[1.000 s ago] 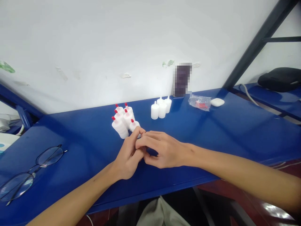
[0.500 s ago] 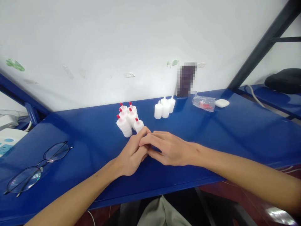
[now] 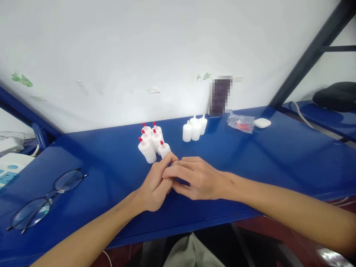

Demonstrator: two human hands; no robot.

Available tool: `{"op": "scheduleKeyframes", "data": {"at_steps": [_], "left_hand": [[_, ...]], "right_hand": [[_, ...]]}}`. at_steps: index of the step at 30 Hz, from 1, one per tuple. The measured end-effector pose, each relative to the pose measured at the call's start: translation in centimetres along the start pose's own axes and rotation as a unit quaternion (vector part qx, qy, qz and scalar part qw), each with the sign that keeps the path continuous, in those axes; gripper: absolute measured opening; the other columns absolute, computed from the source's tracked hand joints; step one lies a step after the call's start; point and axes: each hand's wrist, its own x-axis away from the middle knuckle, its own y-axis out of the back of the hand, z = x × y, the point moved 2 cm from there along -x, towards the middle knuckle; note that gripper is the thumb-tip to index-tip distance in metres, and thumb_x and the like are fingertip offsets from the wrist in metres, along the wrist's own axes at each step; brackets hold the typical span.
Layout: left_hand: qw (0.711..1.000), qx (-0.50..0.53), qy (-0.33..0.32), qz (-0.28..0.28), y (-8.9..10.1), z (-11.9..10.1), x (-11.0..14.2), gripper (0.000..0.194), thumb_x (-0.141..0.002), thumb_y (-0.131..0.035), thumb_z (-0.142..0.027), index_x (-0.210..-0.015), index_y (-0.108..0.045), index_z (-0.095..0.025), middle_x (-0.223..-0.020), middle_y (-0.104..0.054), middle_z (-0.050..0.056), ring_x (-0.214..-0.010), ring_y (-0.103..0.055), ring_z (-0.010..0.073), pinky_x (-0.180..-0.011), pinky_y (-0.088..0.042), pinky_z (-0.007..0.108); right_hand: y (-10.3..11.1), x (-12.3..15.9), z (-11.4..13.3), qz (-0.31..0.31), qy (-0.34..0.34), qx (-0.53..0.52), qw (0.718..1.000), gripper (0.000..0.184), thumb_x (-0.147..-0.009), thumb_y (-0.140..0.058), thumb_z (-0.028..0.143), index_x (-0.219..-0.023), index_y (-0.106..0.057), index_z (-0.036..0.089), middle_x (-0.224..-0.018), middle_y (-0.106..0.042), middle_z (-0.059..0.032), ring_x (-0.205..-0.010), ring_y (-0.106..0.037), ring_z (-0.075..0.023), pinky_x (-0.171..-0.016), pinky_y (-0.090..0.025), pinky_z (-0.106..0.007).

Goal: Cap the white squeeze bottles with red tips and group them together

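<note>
My left hand (image 3: pixel 153 187) and my right hand (image 3: pixel 198 178) meet over the front of the blue table, fingers curled and pressed together. Whatever lies between them is hidden by the fingers. Just beyond my left hand stands a group of small white squeeze bottles (image 3: pixel 148 150) with red-tipped nozzles. The nearest red-tipped bottle (image 3: pixel 164 149) is partly covered by my left fingers; whether they touch it I cannot tell. Farther back to the right, several white bottles (image 3: pixel 196 131) stand upright with bare white nozzles.
A clear plastic bag (image 3: pixel 241 123) with small red pieces lies at the back right beside a white rounded object (image 3: pixel 262 122). A pixelated dark panel (image 3: pixel 220 96) leans on the wall. Eyeglasses (image 3: pixel 50 200) and a white power strip (image 3: pixel 12 168) are on the left.
Both hands remain joined and have come slightly closer to me, with a small shift of the right fingers. The bottles stay in place; the camera view has moved a little.
</note>
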Motion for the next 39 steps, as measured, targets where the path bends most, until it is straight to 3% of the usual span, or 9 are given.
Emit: {"op": "scheduleKeyframes", "data": {"at_steps": [7,11,16,20,24,30,34,39], "left_hand": [[1.000,0.002,-0.016,0.001,0.1,0.0,-0.2,0.006,-0.090,-0.042,-0.024,-0.094,-0.043,-0.020,-0.057,-0.047,-0.007,-0.046,-0.043,0.0085,-0.047,-0.035,0.021],[0.997,0.067,-0.049,-0.001,-0.3,0.2,-0.2,0.020,-0.097,-0.046,-0.037,-0.108,-0.041,-0.021,-0.061,-0.051,-0.007,-0.050,-0.048,0.0092,-0.050,-0.039,0.021],[0.993,0.114,-0.030,-0.024,-0.6,0.7,-0.1,0.045,-0.098,-0.040,-0.057,-0.126,-0.036,-0.022,-0.072,-0.059,-0.003,-0.052,-0.051,0.0111,-0.049,-0.040,0.022],[1.000,-0.008,0.017,-0.001,-0.8,0.3,-0.3,0.025,-0.102,-0.039,-0.041,-0.116,-0.042,-0.021,-0.061,-0.053,-0.006,-0.046,-0.043,0.0083,-0.048,-0.034,0.021],[0.988,-0.151,0.018,0.040,-1.1,-0.3,-0.6,0.008,-0.096,-0.045,-0.023,-0.102,-0.049,-0.019,-0.056,-0.047,-0.009,-0.046,-0.039,0.0067,-0.051,-0.031,0.021],[0.973,-0.208,0.009,0.096,-1.3,-0.3,-0.8,0.008,-0.093,-0.045,-0.017,-0.092,-0.053,-0.019,-0.056,-0.048,-0.008,-0.048,-0.040,0.0076,-0.055,-0.033,0.022],[0.965,-0.235,-0.001,0.113,-1.2,-0.4,-0.8,0.009,-0.090,-0.047,-0.014,-0.088,-0.054,-0.019,-0.059,-0.050,-0.007,-0.052,-0.042,0.0077,-0.059,-0.035,0.022],[0.964,-0.240,-0.002,0.115,-1.3,-0.3,-0.9,0.009,-0.091,-0.047,-0.015,-0.087,-0.054,-0.019,-0.059,-0.051,-0.007,-0.053,-0.043,0.0078,-0.058,-0.034,0.023]], "right_hand": [[-0.1,0.0,-0.1,-0.019,0.008,-0.007,1.000,0.018,-0.091,-0.050,0.010,-0.106,-0.052,0.020,-0.081,-0.070,0.0007,-0.069,-0.063,-0.0114,-0.064,-0.051,-0.024],[0.0,0.1,-0.1,-0.056,0.000,-0.048,0.997,0.026,-0.082,-0.053,0.004,-0.103,-0.053,0.020,-0.078,-0.068,0.0016,-0.068,-0.062,-0.0104,-0.064,-0.053,-0.023],[2.5,-0.4,-0.7,-0.169,-0.048,-0.060,0.983,0.027,-0.077,-0.058,0.006,-0.099,-0.056,0.021,-0.080,-0.064,0.0003,-0.065,-0.060,-0.0114,-0.058,-0.052,-0.025],[4.6,-2.0,-2.4,-0.220,-0.137,-0.053,0.964,0.026,-0.079,-0.060,0.008,-0.100,-0.054,0.023,-0.081,-0.061,0.0008,-0.066,-0.059,-0.0123,-0.058,-0.051,-0.028],[4.7,-4.3,-3.7,-0.153,-0.187,-0.045,0.969,0.028,-0.079,-0.061,0.010,-0.102,-0.053,0.022,-0.086,-0.062,0.0020,-0.063,-0.059,-0.0098,-0.053,-0.048,-0.025],[3.1,-6.5,-4.2,-0.027,-0.224,-0.033,0.974,0.024,-0.079,-0.062,0.014,-0.102,-0.060,0.019,-0.085,-0.066,0.0026,-0.062,-0.057,-0.0094,-0.055,-0.043,-0.025],[2.1,-6.3,-4.7,0.040,-0.250,-0.029,0.967,0.025,-0.080,-0.062,0.017,-0.105,-0.064,0.019,-0.091,-0.069,0.0011,-0.065,-0.058,-0.0106,-0.059,-0.042,-0.027],[1.6,-4.7,-4.8,0.053,-0.305,-0.049,0.950,0.023,-0.085,-0.061,0.030,-0.105,-0.059,0.019,-0.081,-0.066,0.0007,-0.063,-0.057,-0.0123,-0.061,-0.043,-0.028]]}}
